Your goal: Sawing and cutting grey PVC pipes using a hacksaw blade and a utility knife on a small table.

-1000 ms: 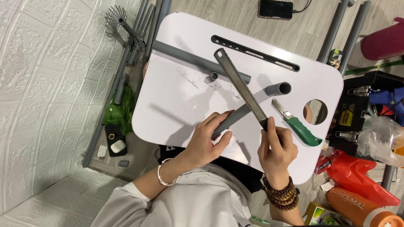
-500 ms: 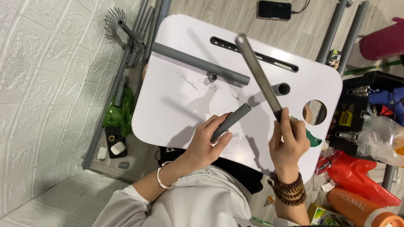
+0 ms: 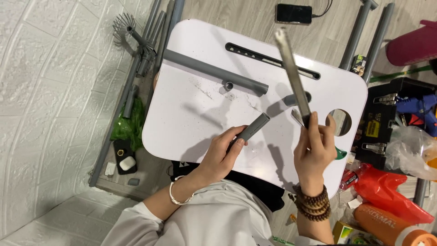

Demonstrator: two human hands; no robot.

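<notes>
Short grey pipe (image 3: 253, 128) lies slantwise on the white desk (image 3: 191, 114), its near end pinched by the left hand (image 3: 223, 155), fingers curled around it. To the right, the right hand (image 3: 314, 150) is closed about the handle of a long metal file (image 3: 293, 75), which is raised above the desk and points away from the person. Beyond the short pipe, a small grey fitting (image 3: 228, 85) sits just beside a long grey pipe (image 3: 214, 72) lying across the desk. Farther off, a black phone (image 3: 294, 13) rests on the wooden floor.
</notes>
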